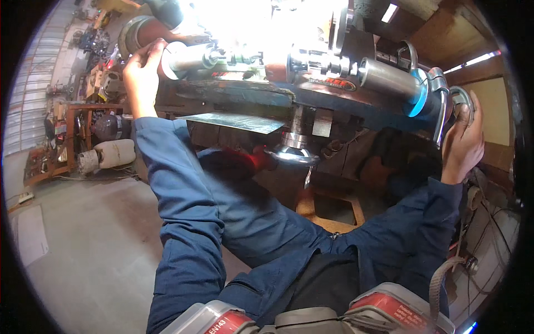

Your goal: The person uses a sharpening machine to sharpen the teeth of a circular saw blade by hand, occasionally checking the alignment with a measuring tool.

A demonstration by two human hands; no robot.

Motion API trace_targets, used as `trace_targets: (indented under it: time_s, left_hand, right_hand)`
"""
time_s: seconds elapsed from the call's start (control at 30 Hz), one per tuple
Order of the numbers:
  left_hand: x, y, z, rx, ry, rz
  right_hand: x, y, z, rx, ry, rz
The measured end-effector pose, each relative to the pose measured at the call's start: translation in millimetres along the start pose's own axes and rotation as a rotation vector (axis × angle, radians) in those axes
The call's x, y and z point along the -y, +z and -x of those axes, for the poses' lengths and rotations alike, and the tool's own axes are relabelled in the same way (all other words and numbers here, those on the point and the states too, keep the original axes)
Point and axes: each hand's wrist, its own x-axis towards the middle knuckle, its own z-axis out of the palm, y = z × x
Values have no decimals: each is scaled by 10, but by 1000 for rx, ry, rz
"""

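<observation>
A metal bench machine (245,92) spans the upper middle, with bright glare over its centre. My left hand (146,67) is closed round the outer end of a grey cylindrical knob (192,57) at the machine's left. On the far right, my right hand (466,136) grips the rim of a small metal handwheel (461,96). Beside that wheel is a steel cylinder (389,79) with a blue collar (421,93) and a lever (441,111). Between the two cylinders lies a polished spindle (320,61). Below the machine's front hangs a shiny handwheel (295,155) with a crank handle.
A flat metal plate (236,121) juts out under the machine. My legs (261,211) are beneath it, near a rusty frame (336,222). Shelving with assorted parts (92,111) and a pale canister (114,154) stand left, beside grey floor (100,222). Cables (492,222) hang at right.
</observation>
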Motion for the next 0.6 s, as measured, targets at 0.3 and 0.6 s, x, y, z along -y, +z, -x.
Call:
trace_targets:
  time_s: [0.3, 0.6]
  left_hand:
    - [47, -14, -8, -29, 54, -73]
    - [269, -87, -38, -53, 83, -56]
  right_hand:
    - [-68, -43, -671, 493, -88, -36]
    - [-271, 283, -1130, 824, -3, -201]
